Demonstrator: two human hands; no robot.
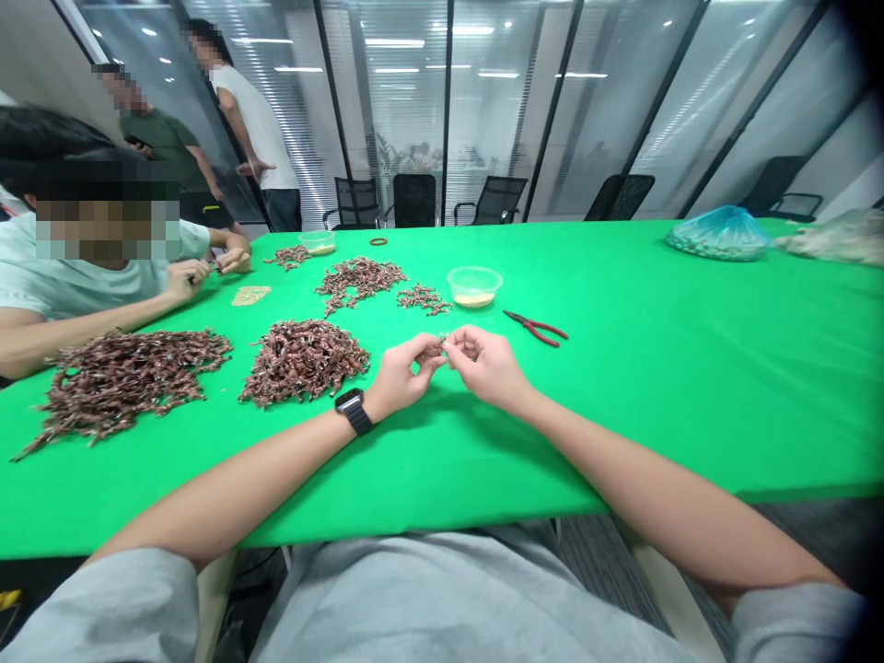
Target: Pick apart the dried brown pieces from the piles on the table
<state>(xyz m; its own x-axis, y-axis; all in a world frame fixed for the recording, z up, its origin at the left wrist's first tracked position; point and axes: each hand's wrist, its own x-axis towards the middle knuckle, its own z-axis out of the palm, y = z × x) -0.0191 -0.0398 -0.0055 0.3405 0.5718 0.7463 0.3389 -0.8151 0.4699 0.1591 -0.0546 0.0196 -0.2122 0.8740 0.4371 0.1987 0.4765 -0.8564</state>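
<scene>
Left hand and right hand pinch nearly shut on a tiny brown piece; a slipped hold could drop it into the nearby heap.

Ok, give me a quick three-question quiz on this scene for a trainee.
1. True or false: the black watch is on the left wrist.
2. Which tool lies near the right hand: A) red-handled pliers, B) scissors, C) a hammer?
3. What is in the clear plastic bowl just beyond the hands?

Key: 1 true; 2 A; 3 pale grains.
</scene>
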